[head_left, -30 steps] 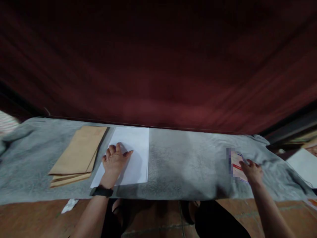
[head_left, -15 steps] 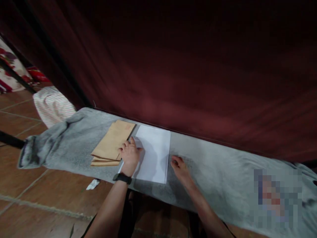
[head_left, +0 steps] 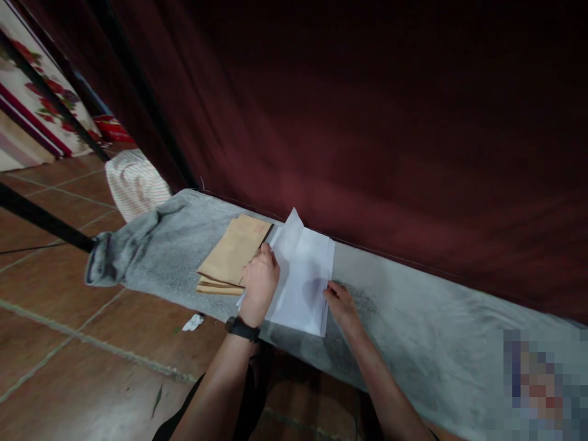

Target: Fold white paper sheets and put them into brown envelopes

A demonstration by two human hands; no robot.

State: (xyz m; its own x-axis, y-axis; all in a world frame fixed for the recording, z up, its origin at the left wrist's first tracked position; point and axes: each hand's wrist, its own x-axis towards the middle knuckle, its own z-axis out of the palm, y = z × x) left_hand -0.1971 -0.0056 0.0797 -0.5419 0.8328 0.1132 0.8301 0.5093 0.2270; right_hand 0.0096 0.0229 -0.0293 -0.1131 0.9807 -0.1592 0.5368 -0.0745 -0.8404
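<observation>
A stack of white paper lies on the grey cloth in front of me. My left hand is closed at the stack's left edge, pinching the top sheet of paper, whose far left corner rises and bends over. My right hand has its fingers curled around the right edge of the stack; the fingertips are partly hidden. Just left of the paper, brown paper envelopes lie in a pile, partly behind my left hand.
The grey cloth covers a long narrow surface. A dark red curtain hangs along its far side. At left are a black metal bar, a striped cloth and, on the tiled floor, a crumpled white tissue.
My left hand has gone from lying spread on the paper to pinching the top sheet, whose far corner has lifted. My right hand has moved onto the stack's right edge. The view has shifted left.
</observation>
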